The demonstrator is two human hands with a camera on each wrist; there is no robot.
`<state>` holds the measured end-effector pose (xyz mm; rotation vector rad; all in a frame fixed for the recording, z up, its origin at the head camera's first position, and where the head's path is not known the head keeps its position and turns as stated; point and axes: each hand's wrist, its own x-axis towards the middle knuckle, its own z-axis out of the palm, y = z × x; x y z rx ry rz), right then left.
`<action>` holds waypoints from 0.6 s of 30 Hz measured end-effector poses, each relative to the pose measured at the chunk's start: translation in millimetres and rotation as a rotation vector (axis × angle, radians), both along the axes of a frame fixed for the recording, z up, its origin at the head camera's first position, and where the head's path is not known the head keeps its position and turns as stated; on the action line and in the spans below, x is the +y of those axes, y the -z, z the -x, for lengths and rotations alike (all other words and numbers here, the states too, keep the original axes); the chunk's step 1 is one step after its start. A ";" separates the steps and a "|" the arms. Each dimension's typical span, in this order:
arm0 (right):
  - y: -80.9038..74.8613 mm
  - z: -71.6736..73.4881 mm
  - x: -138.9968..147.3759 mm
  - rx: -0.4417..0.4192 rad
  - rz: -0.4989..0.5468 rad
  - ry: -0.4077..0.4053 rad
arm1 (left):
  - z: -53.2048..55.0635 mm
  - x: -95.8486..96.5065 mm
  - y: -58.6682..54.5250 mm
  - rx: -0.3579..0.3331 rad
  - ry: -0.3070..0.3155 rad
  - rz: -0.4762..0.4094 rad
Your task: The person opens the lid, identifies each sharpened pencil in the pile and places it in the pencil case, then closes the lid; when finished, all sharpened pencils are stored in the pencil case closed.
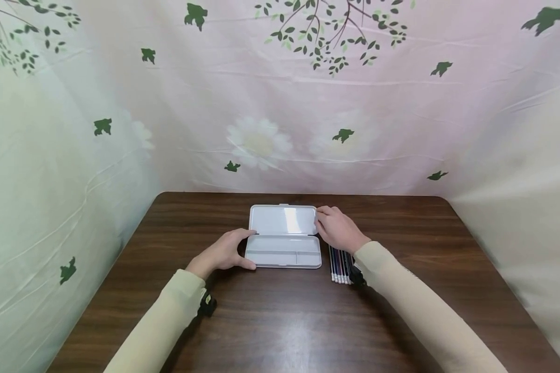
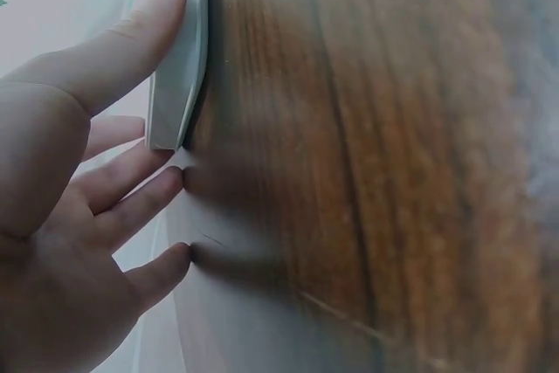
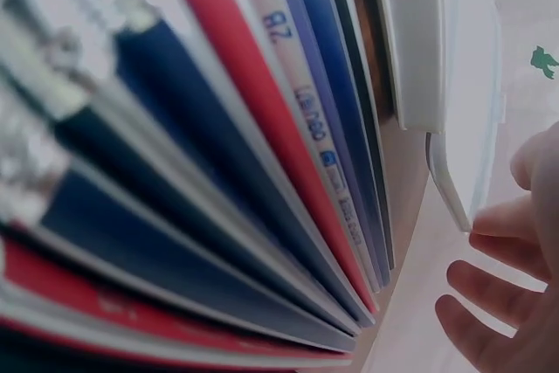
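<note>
A white pencil case (image 1: 271, 259) lies unfolded on the table, its lid (image 1: 273, 218) laid back flat behind the divided base. My left hand (image 1: 221, 253) spans the left end of the base, thumb along the front wall (image 2: 179, 63) and fingers around the end. At the lid's right edge is my right hand (image 1: 339, 228); in the right wrist view its index fingertip touches the lid's corner (image 3: 454, 194), and the thumb stands a little off it. Several pencils (image 1: 338, 264) with white erasers lie in a row beneath my right wrist, navy, red, blue and white (image 3: 262, 120).
The dark wood-grain table (image 1: 280, 316) has its rounded far edge just behind the case. A pale curtain (image 1: 284, 103) printed with leaves, birds and daisies hangs behind it and along both sides. The pencils lie close to the case's right end.
</note>
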<state>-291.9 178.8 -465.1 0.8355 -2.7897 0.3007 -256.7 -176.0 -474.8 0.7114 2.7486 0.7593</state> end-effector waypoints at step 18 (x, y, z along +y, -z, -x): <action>-7.0 -7.4 10.4 -0.100 0.084 -0.035 | -4.0 -1.0 -0.3 0.002 -0.019 -0.035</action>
